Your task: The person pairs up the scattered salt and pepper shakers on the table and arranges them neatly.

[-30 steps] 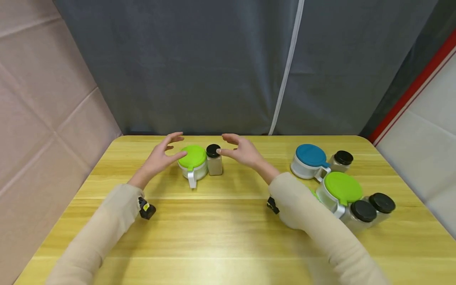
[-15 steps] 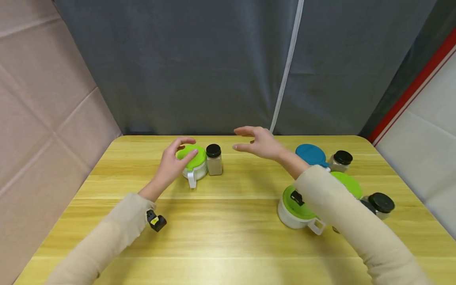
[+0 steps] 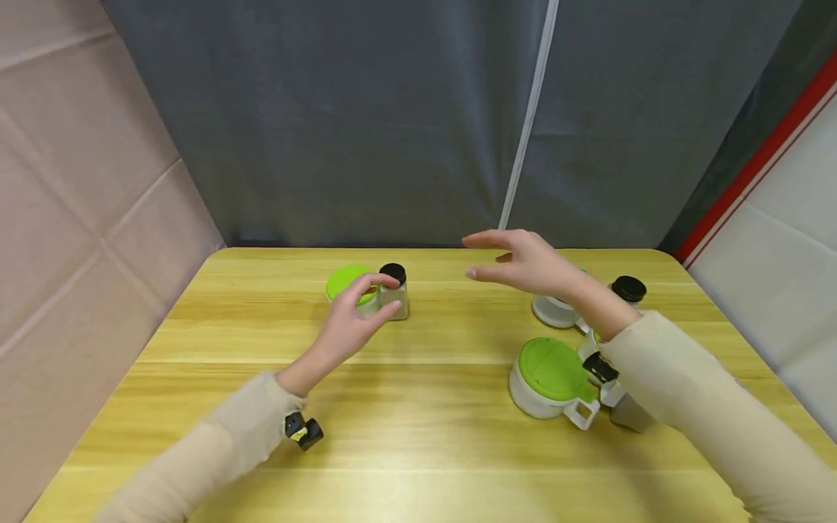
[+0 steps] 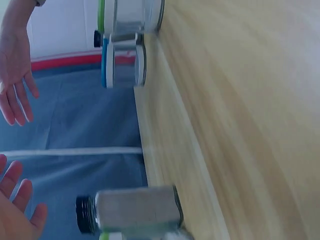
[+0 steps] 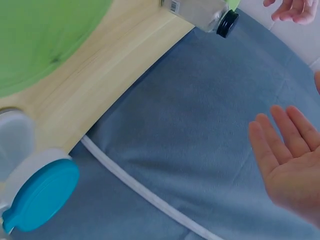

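Observation:
My left hand [image 3: 346, 323] hovers with its fingers spread, in front of a green-lidded white-handled jar and a black-capped shaker jar, holding nothing. In the head view it partly covers the green-lidded jar [image 3: 348, 280]. The shaker jar [image 4: 140, 206] stands upright beside that jar, with pale contents. My right hand [image 3: 523, 263] is in the air near the back edge, fingers loosely bent and nothing in them. Below its forearm sits another green-lidded jar [image 3: 552, 374]. Behind that forearm a blue-lidded jar [image 5: 45, 195] is largely hidden in the head view.
A black-capped jar [image 3: 629, 289] stands at the back right. More jars there are partly covered by the right sleeve [image 3: 706, 399]. The wooden table [image 3: 405, 436] meets a grey curtain [image 3: 366, 131] at the back. A pale wall [image 3: 85, 240] borders the left.
Both hands have moved right; the left also came lower and nearer. The right forearm has uncovered the near green-lidded jar and now covers the blue-lidded one. The jars have stayed put.

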The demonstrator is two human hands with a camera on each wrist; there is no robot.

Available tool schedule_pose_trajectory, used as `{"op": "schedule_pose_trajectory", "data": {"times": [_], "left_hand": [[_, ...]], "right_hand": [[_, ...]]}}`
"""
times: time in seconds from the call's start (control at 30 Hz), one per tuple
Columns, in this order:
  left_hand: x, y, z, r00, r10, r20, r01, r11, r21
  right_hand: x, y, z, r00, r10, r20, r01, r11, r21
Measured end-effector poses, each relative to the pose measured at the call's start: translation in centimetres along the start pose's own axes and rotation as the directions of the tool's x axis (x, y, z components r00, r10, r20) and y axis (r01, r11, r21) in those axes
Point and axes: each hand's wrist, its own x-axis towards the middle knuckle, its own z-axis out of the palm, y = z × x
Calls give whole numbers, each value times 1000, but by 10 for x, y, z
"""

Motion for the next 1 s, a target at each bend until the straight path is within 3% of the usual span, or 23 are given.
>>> {"op": "schedule_pose_trajectory", "data": {"times": [0.27,0.43,0.57,0.8,1.0], "left_hand": [[-7,12,18,996,49,72,-48,999,-14],[-11,19,26,993,0,119,4,999,-32],[-15,20,33,980,-56,193,60,998,-19],[-24,-11,58,953,-89,288,94,996,-2],[-29,-12,74,936,-77,343,71,997,31]], "right_hand": [[-27,8,-8,1000,-19,-4,19,999,36],[-43,19,-14,999,-33,-6,33,999,42],[-57,28,-20,1000,-17,-18,18,999,49],[-82,39,-27,996,-62,-61,67,994,90],[-104,50,-35,992,-69,-105,79,992,95]]}}
